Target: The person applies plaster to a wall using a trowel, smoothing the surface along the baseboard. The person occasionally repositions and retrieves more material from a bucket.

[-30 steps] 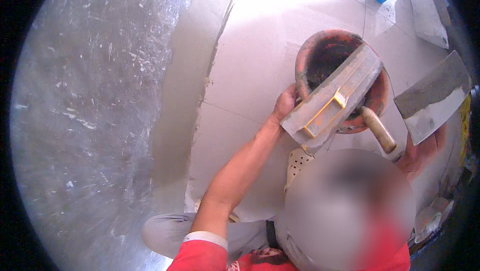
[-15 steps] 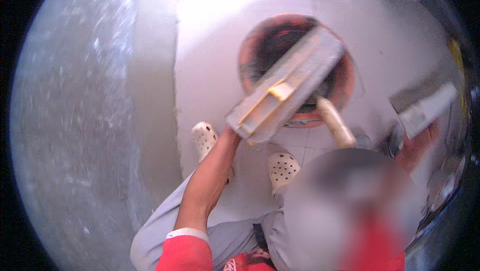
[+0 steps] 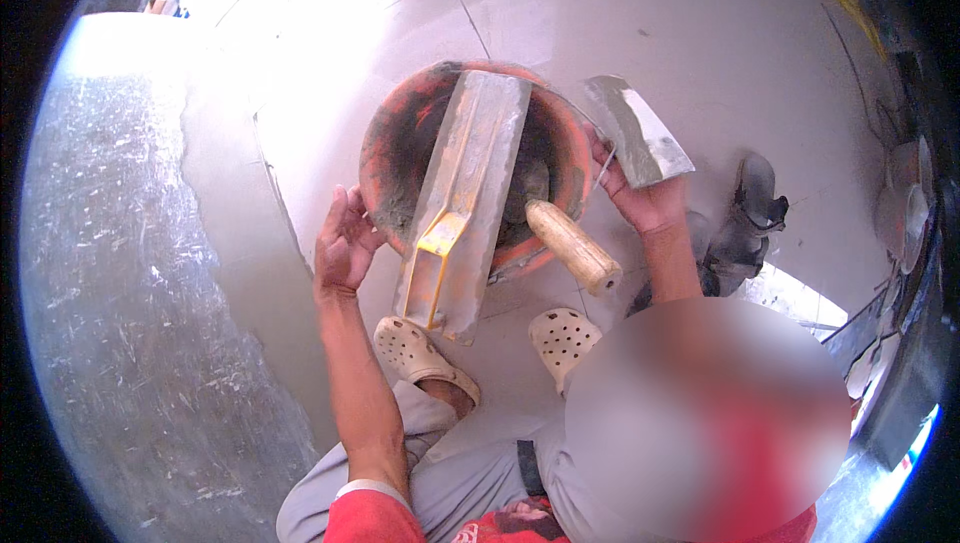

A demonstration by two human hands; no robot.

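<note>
At the far left, a scuffed grey surface (image 3: pixel 150 293) borders the pale floor (image 3: pixel 640 33). Next, the left hand (image 3: pixel 347 243) is found at the left side of the bucket (image 3: pixel 376 138), fingers spread and half curled, apparently against the outer wall; no firm hold on the rim is evident. The bucket stands on the floor just beyond two pale clogs (image 3: pixel 410 348), its inside smeared dark grey. The float (image 3: pixel 465 201), a grey board with a yellow handle, lies across the mouth from far rim to near rim, its near end overhanging toward the left clog. The trowel (image 3: pixel 573 247) rests in the bucket, wooden handle projecting over the near right rim, untouched by either hand. The right hand (image 3: pixel 650 205) is at the right rim, a partly coated plate (image 3: pixel 642 133) lying over it; the plate hides much of the fingers, so their closure cannot be determined. Dark shoes (image 3: pixel 757 188) sit further right.

Finding: the step in hand is judged to be steadying or shifting the bucket. The next move calls for a firmer left hold and care that the loose float does not slide off the near rim
</note>
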